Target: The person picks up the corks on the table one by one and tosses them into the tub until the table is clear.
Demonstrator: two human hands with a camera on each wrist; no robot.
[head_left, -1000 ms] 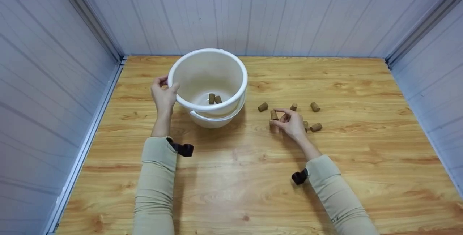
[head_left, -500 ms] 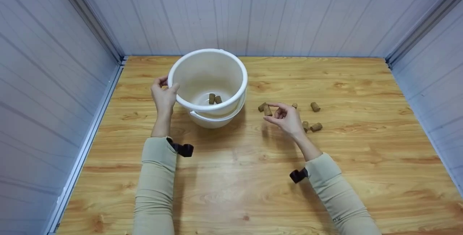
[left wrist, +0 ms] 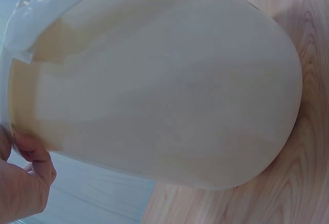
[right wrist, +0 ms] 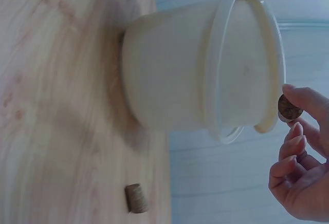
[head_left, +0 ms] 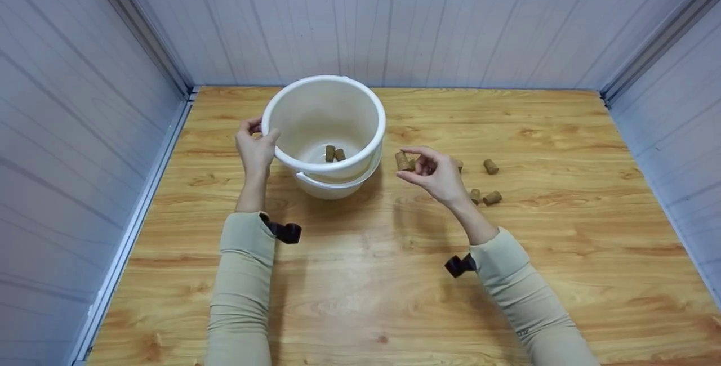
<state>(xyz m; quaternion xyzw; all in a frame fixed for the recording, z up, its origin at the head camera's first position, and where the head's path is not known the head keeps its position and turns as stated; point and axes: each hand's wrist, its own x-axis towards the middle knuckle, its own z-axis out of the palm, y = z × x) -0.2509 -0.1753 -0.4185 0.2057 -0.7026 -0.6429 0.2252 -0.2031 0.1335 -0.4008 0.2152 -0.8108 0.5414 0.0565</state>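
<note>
A white bucket (head_left: pixel 329 190) stands upright at the back left of the table, its handle hanging down at the front. My left hand (head_left: pixel 257 151) grips its left rim, thumb over the edge and fingers curled outside; the left wrist view shows those fingers under the rim. Two corks (head_left: pixel 330 154) lie on the bucket's floor. Right of the bucket, my right hand (head_left: pixel 439 174) pinches a cork (head_left: pixel 401 161) between thumb and index finger, raised above the table. In the right wrist view the pinched cork (right wrist: pixel 290 109) shows end-on, with the other fingers loosely curled.
Behind the held cork another cork (head_left: pixel 412 164) lies partly hidden. Several more, such as one cork (head_left: pixel 491 166) and another cork (head_left: pixel 492 197), are scattered right of my right hand. Panelled walls (head_left: pixel 360 22) border the wooden table (head_left: pixel 360 287) at the back and sides.
My right hand has carried the pinched cork left and up, away from the loose corks and closer to the bucket. My left hand and the bucket have stayed in place.
</note>
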